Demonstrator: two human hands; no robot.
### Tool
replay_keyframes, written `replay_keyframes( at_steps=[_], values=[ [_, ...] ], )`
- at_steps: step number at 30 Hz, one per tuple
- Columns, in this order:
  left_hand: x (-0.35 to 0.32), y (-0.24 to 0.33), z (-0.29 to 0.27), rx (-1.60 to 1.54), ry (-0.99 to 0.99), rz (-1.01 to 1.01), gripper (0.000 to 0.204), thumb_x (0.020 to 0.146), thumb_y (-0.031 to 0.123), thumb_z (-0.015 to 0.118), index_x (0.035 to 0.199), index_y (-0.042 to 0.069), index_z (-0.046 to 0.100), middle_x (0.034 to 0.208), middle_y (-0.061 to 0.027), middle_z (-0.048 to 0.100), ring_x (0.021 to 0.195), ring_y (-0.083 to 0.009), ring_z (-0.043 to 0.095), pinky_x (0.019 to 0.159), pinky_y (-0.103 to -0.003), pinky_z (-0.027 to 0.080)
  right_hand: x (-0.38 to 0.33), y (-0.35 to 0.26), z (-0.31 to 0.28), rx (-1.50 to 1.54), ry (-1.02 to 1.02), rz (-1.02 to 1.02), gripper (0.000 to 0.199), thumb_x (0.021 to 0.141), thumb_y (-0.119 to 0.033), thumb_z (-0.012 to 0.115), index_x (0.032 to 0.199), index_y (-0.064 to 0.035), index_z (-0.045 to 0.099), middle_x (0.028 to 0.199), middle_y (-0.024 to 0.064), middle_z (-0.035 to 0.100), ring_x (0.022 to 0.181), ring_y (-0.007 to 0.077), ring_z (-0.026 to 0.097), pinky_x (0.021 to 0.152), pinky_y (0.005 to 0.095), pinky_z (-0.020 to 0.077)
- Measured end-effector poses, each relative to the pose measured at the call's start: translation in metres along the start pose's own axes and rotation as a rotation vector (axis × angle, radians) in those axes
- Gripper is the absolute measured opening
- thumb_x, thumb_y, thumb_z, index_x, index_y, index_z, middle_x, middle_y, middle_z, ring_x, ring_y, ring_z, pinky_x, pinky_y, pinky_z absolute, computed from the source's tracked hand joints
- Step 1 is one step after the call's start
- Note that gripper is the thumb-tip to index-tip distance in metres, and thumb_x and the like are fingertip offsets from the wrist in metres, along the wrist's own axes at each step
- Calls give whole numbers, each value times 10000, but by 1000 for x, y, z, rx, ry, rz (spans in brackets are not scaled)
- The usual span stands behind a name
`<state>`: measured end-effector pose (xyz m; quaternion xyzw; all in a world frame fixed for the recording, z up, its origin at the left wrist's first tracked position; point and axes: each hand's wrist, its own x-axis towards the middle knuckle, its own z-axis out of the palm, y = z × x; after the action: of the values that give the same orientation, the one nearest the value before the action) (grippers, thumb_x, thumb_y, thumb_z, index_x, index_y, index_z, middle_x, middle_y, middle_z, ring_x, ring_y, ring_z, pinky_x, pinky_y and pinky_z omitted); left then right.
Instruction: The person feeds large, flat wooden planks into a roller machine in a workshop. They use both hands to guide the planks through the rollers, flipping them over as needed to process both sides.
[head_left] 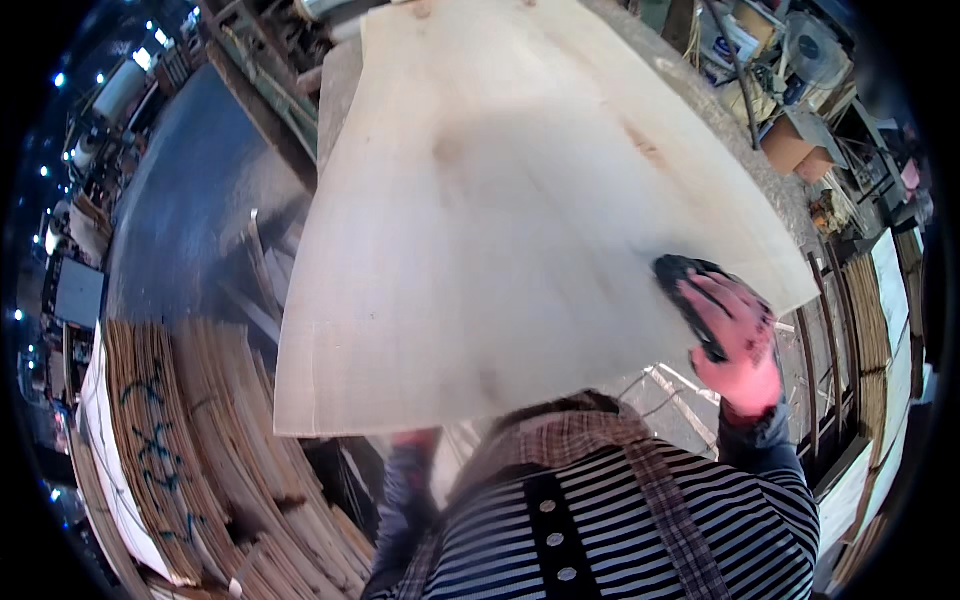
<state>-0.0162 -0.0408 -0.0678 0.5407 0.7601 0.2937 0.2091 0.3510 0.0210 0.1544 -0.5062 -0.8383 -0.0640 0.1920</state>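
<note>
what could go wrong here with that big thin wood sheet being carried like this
1. The veneer sheet is wide and thin, and the right hand grips only its near right edge, so it may flex, crack or slip.
2. The left hand is mostly hidden under the sheet, which also blocks the view of the stacked veneer piles below, so bumping them seems possible.

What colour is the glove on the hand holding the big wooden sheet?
The glove on the right hand is pink with black fingertips, gripping the pale veneer sheet; head view.
</note>
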Motion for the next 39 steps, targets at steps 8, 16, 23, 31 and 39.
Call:
replay_keyframes(
  at_steps=[8,16,23,31,39],
  values=[
    [10,34,-9,331,-88,50,586,817,281,466,1294,8,265,1279,-211,357,1154,-379,348,965,-434,271,104,52,69,90,38,3,403,716,-172,586,1110,-121,522,1032,80,571,921,243,556,797,348,448],
    [-4,61,-14,395,-4,118,571,805,162,502,1298,6,260,1276,-198,366,1159,-345,350,982,-413,240,204,103,187,79,52,30,452,764,-225,543,1193,-128,439,1151,91,491,1074,256,445,916,388,338],
    [4,123,-46,-245,-26,-380,531,754,19,551,1251,-6,367,1254,-165,426,1170,-248,401,943,-315,319,147,54,197,105,-159,-182,635,779,-368,511,1297,-80,285,1316,156,297,1250,296,222,1045,434,99],
    [35,54,-55,-629,-185,-108,311,784,21,561,1080,-58,509,983,-105,598,871,-155,573,781,-253,445,-23,23,135,154,-532,-172,818,604,-540,635,1217,-47,412,1276,229,326,1216,396,244,1025,500,129],
    [70,171,-134,-1000,-304,161,294,782,25,480,1064,-32,538,1021,-134,583,881,-193,589,778,-280,451,-42,20,110,406,49,133,567,627,-35,616,1174,-80,474,1172,139,494,1080,267,478,951,327,357]
  ],
)
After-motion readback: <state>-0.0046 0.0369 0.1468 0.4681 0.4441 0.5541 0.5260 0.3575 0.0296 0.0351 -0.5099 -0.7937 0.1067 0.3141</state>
